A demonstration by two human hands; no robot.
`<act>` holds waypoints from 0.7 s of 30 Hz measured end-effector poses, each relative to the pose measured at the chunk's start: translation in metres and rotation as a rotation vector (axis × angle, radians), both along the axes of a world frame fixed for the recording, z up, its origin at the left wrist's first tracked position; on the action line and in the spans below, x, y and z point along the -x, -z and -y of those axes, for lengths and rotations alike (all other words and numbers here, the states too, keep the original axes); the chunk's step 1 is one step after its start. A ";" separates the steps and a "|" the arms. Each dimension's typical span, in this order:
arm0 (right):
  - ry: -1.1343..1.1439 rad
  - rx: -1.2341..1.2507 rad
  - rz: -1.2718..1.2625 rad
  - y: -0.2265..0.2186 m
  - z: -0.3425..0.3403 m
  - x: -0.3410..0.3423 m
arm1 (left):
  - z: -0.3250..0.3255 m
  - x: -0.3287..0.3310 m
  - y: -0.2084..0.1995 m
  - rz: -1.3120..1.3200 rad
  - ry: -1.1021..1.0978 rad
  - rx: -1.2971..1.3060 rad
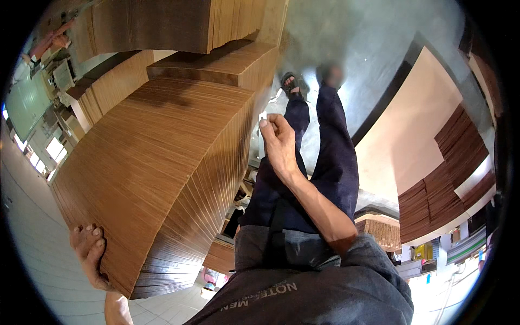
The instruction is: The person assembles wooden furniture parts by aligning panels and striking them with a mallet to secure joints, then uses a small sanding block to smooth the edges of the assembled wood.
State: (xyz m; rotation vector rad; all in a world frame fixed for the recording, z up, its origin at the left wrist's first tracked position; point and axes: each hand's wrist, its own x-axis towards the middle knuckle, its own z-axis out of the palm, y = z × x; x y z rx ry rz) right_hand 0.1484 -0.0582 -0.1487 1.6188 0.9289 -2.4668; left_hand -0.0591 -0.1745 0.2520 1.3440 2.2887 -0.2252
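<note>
A big block of thin brown wood-grain strips (157, 141), packed tightly side by side, stands at my left. My left hand (89, 254) is curled round its near left edge, fingertips resting on the brown face. My right hand (279, 143) is closed in front of my legs, just right of the block's side. Between its thumb and index finger pokes a small flat white piece (262, 116); its exact kind is too small to make out.
More brown stacks (211, 65) stand behind the block. To the right is a large table with a pale beige top (406, 130) bearing piles of dark brown strips (433, 189). Grey floor (374, 32) shows between them. Another person's sandalled foot (291, 84) may be mine; I cannot tell.
</note>
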 end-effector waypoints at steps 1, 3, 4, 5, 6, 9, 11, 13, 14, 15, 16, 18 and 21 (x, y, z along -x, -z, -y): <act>0.004 -0.020 -0.007 0.001 -0.004 0.004 | 0.001 -0.002 0.001 -0.008 -0.026 -0.017; 0.023 -0.056 -0.015 0.003 -0.009 0.011 | -0.002 -0.004 0.002 -0.005 -0.038 -0.022; 0.035 -0.058 -0.022 0.006 -0.011 0.014 | -0.005 -0.004 0.001 0.003 -0.027 -0.010; 0.046 -0.060 -0.030 0.008 -0.014 0.017 | -0.009 -0.005 0.001 0.011 -0.016 0.001; 0.058 -0.063 -0.038 0.009 -0.016 0.019 | -0.015 -0.009 0.002 -0.006 -0.018 0.007; 0.127 -0.111 -0.057 0.011 -0.020 0.028 | -0.027 -0.013 0.013 -0.029 -0.012 0.018; 0.082 -0.130 -0.040 0.007 -0.026 0.032 | -0.026 -0.014 0.008 -0.034 -0.006 0.043; 0.034 -0.155 -0.027 0.006 -0.031 0.035 | -0.026 -0.014 0.007 -0.044 -0.024 0.060; 0.008 -0.171 -0.021 0.006 -0.032 0.036 | -0.025 -0.014 0.006 -0.049 -0.034 0.067; -0.017 -0.188 -0.015 0.006 -0.034 0.038 | -0.023 -0.013 0.006 -0.036 -0.037 0.051; -0.020 -0.207 -0.013 0.009 -0.035 0.040 | -0.019 -0.012 0.005 -0.024 -0.044 0.036; -0.028 -0.245 -0.008 0.019 -0.042 0.044 | -0.015 -0.010 0.000 -0.015 -0.054 0.040; -0.059 -0.353 0.016 0.042 -0.040 0.044 | -0.013 -0.006 -0.005 -0.013 -0.055 0.063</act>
